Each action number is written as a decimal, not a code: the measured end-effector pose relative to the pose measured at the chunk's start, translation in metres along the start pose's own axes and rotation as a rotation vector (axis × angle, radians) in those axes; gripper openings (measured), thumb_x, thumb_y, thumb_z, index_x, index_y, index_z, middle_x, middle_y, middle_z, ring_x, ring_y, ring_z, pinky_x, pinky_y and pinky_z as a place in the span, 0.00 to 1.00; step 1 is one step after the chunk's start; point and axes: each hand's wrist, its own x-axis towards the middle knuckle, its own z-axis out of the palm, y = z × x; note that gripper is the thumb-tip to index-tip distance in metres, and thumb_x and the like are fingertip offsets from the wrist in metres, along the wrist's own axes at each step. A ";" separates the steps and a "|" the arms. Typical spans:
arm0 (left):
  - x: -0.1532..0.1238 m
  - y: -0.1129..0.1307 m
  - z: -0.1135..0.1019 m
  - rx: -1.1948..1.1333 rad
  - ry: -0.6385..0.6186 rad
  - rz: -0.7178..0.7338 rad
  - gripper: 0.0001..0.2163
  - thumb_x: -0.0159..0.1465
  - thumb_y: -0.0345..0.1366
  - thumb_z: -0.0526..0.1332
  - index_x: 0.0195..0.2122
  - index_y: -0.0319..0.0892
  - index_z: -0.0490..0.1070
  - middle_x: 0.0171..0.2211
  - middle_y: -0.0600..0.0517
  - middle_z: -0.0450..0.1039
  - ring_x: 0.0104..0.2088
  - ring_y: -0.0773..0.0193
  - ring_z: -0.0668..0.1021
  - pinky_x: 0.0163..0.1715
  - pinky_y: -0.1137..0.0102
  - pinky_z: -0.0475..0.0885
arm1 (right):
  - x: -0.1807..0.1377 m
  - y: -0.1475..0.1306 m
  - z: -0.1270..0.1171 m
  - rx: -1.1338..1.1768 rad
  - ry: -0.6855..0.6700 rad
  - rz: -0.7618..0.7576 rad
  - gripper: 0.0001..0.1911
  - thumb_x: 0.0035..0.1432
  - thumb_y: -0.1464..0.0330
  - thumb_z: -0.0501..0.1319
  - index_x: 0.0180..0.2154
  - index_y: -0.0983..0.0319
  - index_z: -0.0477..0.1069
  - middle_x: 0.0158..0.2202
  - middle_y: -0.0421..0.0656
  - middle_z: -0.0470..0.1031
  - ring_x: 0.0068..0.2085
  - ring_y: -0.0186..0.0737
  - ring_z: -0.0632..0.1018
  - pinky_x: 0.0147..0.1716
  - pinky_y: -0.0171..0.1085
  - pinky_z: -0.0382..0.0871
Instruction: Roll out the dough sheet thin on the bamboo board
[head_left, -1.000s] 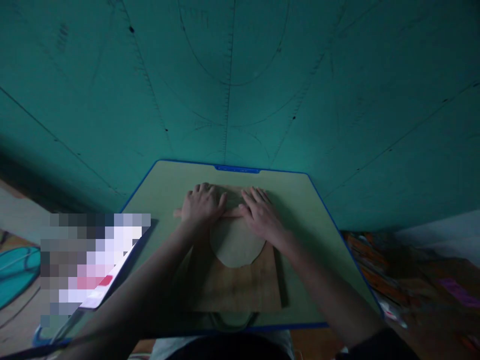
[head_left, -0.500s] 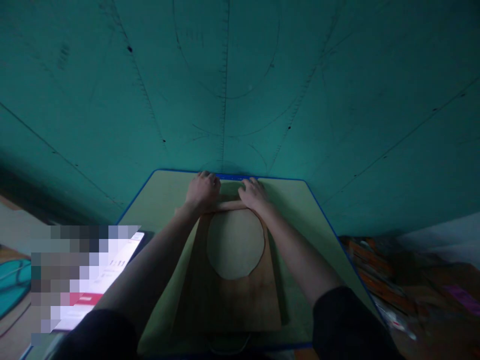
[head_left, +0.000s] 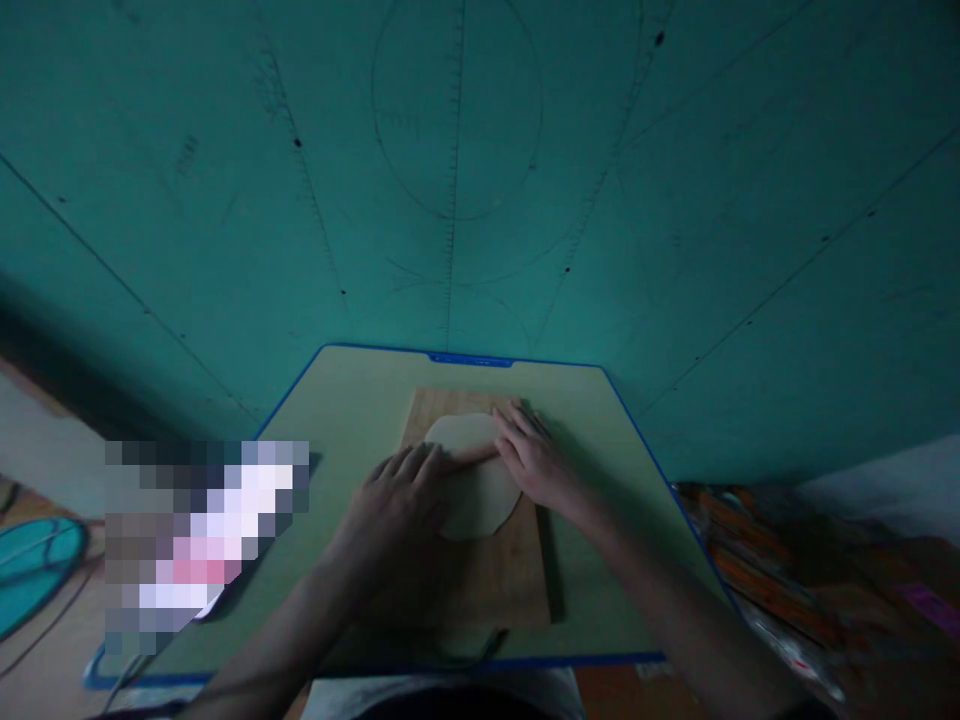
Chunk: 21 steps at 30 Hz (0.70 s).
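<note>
A flat, roughly round sheet of dough (head_left: 480,510) lies on a wooden board (head_left: 491,590). Across the dough runs a wooden rolling pin (head_left: 472,458), tilted slightly up towards the right. My left hand (head_left: 401,492) lies over the pin's left end with its fingers curled forward. On the right end rests my right hand (head_left: 531,458), fingers over the pin and pointing away from me. Both ends of the pin are hidden under the hands. Part of the dough's left side is covered by my left hand.
The board lies on a pale table (head_left: 592,440) with a blue edge, against a green wall (head_left: 480,240) with drawn lines. A blurred-out phone-like device (head_left: 225,520) stands at the left. Bundled items (head_left: 772,580) lie beyond the table on the right.
Both hands and the rolling pin have come back towards me, from the dough's far edge onto its middle. The view has shifted slightly.
</note>
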 end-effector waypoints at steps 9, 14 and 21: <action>-0.034 0.033 0.025 -0.102 0.128 0.203 0.27 0.69 0.32 0.55 0.69 0.37 0.55 0.71 0.36 0.54 0.69 0.45 0.63 0.60 0.52 0.73 | 0.047 -0.022 0.014 -0.032 -0.029 0.105 0.27 0.70 0.67 0.47 0.66 0.67 0.64 0.71 0.58 0.57 0.71 0.51 0.60 0.69 0.50 0.52; -0.038 0.004 0.022 -0.136 0.076 0.121 0.27 0.67 0.25 0.54 0.68 0.44 0.61 0.71 0.41 0.54 0.69 0.47 0.61 0.63 0.49 0.69 | 0.094 -0.048 0.021 -0.067 -0.066 0.053 0.27 0.69 0.66 0.49 0.66 0.62 0.65 0.72 0.52 0.57 0.71 0.51 0.59 0.69 0.51 0.48; -0.055 -0.020 0.013 -0.176 0.114 -0.029 0.35 0.70 0.30 0.53 0.75 0.48 0.39 0.68 0.41 0.63 0.68 0.46 0.65 0.60 0.50 0.72 | 0.147 -0.086 0.037 -0.034 -0.076 -0.007 0.24 0.69 0.65 0.49 0.63 0.58 0.68 0.67 0.47 0.67 0.68 0.47 0.64 0.68 0.51 0.52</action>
